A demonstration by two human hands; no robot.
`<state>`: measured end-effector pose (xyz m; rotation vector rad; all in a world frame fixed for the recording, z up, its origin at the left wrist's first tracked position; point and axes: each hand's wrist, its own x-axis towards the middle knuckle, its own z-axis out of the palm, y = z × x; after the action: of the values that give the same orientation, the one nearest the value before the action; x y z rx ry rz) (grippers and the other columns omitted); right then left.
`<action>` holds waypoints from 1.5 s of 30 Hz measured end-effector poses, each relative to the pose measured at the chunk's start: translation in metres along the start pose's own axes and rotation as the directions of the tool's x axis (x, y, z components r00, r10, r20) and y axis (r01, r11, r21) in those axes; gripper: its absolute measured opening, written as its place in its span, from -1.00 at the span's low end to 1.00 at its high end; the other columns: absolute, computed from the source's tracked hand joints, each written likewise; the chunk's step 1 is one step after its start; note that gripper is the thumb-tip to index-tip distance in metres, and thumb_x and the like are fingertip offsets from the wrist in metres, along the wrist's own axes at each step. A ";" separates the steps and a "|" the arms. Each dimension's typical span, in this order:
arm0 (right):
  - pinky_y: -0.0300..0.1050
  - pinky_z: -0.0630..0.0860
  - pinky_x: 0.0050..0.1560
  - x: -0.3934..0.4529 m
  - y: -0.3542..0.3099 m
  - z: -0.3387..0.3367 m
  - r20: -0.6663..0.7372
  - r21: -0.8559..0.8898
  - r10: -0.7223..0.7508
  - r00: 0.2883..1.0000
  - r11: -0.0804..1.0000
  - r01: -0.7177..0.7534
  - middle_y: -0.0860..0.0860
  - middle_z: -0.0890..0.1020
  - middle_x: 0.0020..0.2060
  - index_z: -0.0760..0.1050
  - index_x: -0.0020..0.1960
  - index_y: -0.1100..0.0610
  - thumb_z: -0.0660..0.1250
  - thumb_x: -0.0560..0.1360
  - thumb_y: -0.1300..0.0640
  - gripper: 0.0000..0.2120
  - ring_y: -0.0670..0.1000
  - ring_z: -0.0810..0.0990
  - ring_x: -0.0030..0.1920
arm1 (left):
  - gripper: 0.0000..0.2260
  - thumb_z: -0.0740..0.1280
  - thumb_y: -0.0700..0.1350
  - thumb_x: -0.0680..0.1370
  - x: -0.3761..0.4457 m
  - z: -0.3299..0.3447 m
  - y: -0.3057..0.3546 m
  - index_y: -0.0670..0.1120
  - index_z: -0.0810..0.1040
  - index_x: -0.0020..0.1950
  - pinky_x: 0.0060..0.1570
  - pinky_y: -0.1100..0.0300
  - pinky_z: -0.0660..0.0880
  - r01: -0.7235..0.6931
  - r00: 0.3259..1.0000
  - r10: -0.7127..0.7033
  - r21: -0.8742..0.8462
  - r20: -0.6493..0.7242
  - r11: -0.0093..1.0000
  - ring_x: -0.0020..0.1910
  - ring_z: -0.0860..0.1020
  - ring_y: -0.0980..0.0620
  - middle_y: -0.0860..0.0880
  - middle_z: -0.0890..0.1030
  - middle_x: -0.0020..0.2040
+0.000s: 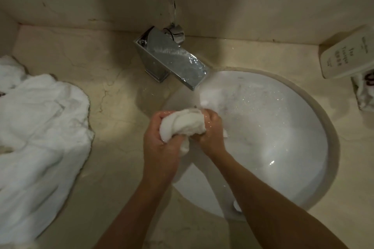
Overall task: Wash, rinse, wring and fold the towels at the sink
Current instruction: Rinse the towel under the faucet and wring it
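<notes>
Both the left hand (159,139) and right hand (210,129) grip a bunched white washcloth (182,124), fingers curled, above the sink (283,127).

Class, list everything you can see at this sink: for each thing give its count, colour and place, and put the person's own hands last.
small towel: one, white, bunched between both hands over the basin
sink: one, white, round, set in the counter, wet
tap: one, chrome, behind the basin, water running
counter: one, beige stone, around the basin
towel pile: one heap, white, on the counter at left
bottle: one, white with dark print, far right
left hand: one, grips the small towel
right hand: one, grips the small towel
</notes>
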<state>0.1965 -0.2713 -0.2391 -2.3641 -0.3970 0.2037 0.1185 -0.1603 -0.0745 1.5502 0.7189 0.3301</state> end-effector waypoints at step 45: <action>-0.13 0.41 -0.19 0.045 -0.023 -0.001 0.245 -0.188 0.066 0.967 0.982 -0.019 0.08 0.65 -0.36 0.58 -0.26 0.13 0.35 0.45 -0.07 -0.72 0.15 0.63 -0.30 | -0.64 0.41 -0.33 0.47 0.036 0.013 -0.022 -0.01 0.54 0.19 -0.20 0.49 0.44 -0.018 1.000 0.015 0.332 0.012 0.943 -0.10 0.60 0.28 0.22 0.62 -0.11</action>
<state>0.2338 -0.2409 -0.2238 -2.5386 -0.5035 0.5103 0.1483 -0.1492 -0.1055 1.8764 0.7830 0.2206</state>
